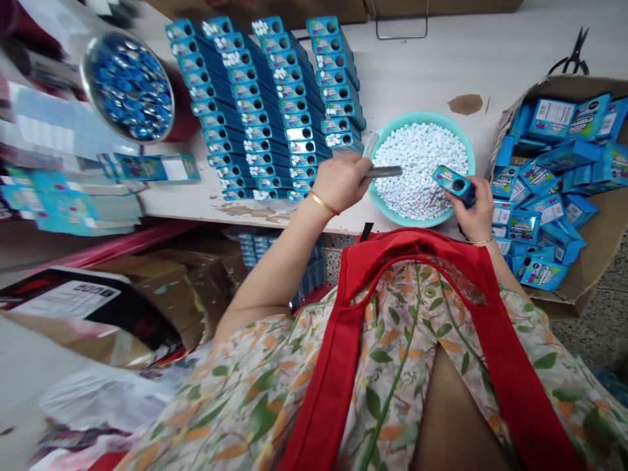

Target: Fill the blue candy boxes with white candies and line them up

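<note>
My left hand (341,180) is closed around a narrow grey tool (385,171); its kind is not clear. The tool's end reaches over the small white candies in a turquoise bowl (471,154). A pale translucent piece (371,145) shows beside the fingers at the bowl's left rim. My right hand (475,210) grips a small blue candy box (454,183) over the bowl's right side. A dark round hole shows in the end of that box. Left of the bowl, blue boxes stand in rows (299,118), their holed ends up, several with white candies at the holes.
A carton (589,261) of blue boxes stands at the right, black scissors (574,59) behind it. A round tin (169,98) of blue-wrapped pieces and flat printed cardboard (63,196) lie left. A metal wire handle (402,36) is at the back.
</note>
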The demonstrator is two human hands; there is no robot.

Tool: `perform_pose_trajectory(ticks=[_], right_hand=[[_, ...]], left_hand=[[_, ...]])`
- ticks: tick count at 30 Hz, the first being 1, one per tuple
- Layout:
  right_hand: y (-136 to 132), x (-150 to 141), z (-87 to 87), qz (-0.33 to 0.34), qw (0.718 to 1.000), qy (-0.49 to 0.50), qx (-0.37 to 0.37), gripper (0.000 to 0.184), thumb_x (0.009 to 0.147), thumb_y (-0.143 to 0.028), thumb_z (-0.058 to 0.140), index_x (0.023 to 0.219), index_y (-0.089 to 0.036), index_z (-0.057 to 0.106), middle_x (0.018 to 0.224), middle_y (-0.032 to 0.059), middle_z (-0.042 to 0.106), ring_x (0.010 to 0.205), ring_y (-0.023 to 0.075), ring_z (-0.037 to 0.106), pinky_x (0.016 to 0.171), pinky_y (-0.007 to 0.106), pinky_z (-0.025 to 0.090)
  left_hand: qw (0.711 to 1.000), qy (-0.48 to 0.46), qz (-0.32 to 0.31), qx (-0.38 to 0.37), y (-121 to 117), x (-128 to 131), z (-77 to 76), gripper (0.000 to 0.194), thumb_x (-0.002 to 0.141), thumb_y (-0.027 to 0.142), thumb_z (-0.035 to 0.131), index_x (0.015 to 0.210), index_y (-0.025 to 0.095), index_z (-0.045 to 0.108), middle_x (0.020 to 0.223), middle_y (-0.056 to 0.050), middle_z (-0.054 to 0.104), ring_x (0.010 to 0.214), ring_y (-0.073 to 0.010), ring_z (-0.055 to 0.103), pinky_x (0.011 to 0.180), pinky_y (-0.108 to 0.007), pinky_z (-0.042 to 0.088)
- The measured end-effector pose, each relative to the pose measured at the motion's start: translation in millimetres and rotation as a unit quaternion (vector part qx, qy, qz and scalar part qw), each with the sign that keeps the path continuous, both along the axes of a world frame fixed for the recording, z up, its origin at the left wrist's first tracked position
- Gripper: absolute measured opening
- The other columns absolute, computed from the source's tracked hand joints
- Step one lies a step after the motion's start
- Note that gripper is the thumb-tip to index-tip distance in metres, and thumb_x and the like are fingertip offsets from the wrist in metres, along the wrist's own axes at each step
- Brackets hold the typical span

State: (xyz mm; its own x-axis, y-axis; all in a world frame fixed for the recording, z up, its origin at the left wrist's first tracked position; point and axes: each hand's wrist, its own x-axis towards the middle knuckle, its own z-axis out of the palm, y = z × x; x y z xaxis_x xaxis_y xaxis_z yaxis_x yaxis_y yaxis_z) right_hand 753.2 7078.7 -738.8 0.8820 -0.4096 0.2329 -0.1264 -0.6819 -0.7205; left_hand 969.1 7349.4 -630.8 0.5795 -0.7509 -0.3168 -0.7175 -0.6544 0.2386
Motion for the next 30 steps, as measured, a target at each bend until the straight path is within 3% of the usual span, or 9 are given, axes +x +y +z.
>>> perform_pose_trajectory(ticks=[3,6,9,13,16,19,23,30], right_hand=[[-13,-5,-2.3,-0.045,0.999,-0.008,0.022,0.057,0.098,-0.064,0.076,0.138,-0.027,0.063,0.124,0.0105,0.070,0.118,0.0323,0.070,0.108,0.060,0.063],[-22,-9,-5.9,-0.071,0.997,-0.005,0.030,0.060,0.094,-0.066,0.079,0.137,-0.028,0.063,0.125,0.0097,0.070,0.120,0.0318,0.071,0.108,0.061,0.063],[-25,-10,-9.4,-0.085,0.996,0.006,0.040,0.063,0.092,-0.069,0.080,0.135,-0.027,0.063,0.126,0.0092,0.070,0.121,0.0311,0.071,0.109,0.061,0.063],[-24,-10,-11.0,-0.092,0.994,0.015,0.048,0.065,0.091,-0.072,0.079,0.135,-0.027,0.063,0.125,0.0092,0.070,0.120,0.0308,0.071,0.108,0.061,0.064],[-23,-10,-7.7,-0.079,0.996,0.017,0.032,0.062,0.093,-0.071,0.076,0.135,-0.027,0.063,0.125,0.0101,0.070,0.119,0.0316,0.071,0.108,0.061,0.063],[-19,-8,-1.1,-0.056,0.998,0.030,-0.005,0.057,0.097,-0.068,0.071,0.135,-0.027,0.064,0.124,0.0119,0.070,0.119,0.0334,0.070,0.108,0.061,0.063],[-12,-2,5.7,-0.009,0.997,0.066,-0.046,0.048,0.101,-0.058,0.066,0.138,-0.028,0.064,0.125,0.0120,0.070,0.118,0.0348,0.069,0.106,0.059,0.063],[8,15,4.0,0.055,0.994,0.070,-0.056,0.047,0.102,-0.048,0.060,0.144,-0.026,0.063,0.125,0.0133,0.069,0.119,0.0361,0.067,0.105,0.055,0.060]], left_hand=[[0.996,0.061,0.052,0.036,3,-7,-72.8,0.027,0.102,0.024,0.057,0.123,0.017,0.072,0.127,-0.020,0.074,0.123,-0.0365,0.069,0.100,-0.046,0.056],[0.990,0.111,0.081,0.007,-22,-26,-124.6,0.031,0.106,0.023,0.052,0.130,0.015,0.070,0.140,-0.024,0.071,0.135,-0.0369,0.066,0.110,-0.047,0.053],[0.981,0.149,0.107,-0.061,-41,-36,-147.6,0.032,0.106,0.023,0.054,0.132,0.015,0.069,0.140,-0.021,0.072,0.135,-0.0339,0.067,0.114,-0.045,0.052],[0.962,0.189,0.128,-0.149,-28,-29,-152.3,0.028,0.101,0.028,0.063,0.126,0.018,0.070,0.127,-0.015,0.077,0.117,-0.0289,0.072,0.105,-0.040,0.056],[0.956,0.191,0.097,-0.200,-11,-18,-140.1,0.024,0.099,0.033,0.067,0.119,0.019,0.071,0.117,-0.013,0.078,0.106,-0.0265,0.072,0.098,-0.038,0.057],[0.954,0.177,0.038,-0.237,-5,-7,-111.7,0.024,0.100,0.036,0.068,0.117,0.020,0.071,0.111,-0.011,0.077,0.101,-0.0252,0.071,0.093,-0.038,0.056],[0.959,0.147,-0.042,-0.237,-17,2,-55.8,0.026,0.102,0.037,0.067,0.122,0.020,0.072,0.109,-0.009,0.076,0.097,-0.0242,0.070,0.091,-0.037,0.056],[0.989,0.029,-0.131,-0.067,-59,-10,46.6,0.024,0.105,0.025,0.057,0.121,0.021,0.075,0.106,-0.011,0.076,0.106,-0.0292,0.073,0.089,-0.039,0.055]])
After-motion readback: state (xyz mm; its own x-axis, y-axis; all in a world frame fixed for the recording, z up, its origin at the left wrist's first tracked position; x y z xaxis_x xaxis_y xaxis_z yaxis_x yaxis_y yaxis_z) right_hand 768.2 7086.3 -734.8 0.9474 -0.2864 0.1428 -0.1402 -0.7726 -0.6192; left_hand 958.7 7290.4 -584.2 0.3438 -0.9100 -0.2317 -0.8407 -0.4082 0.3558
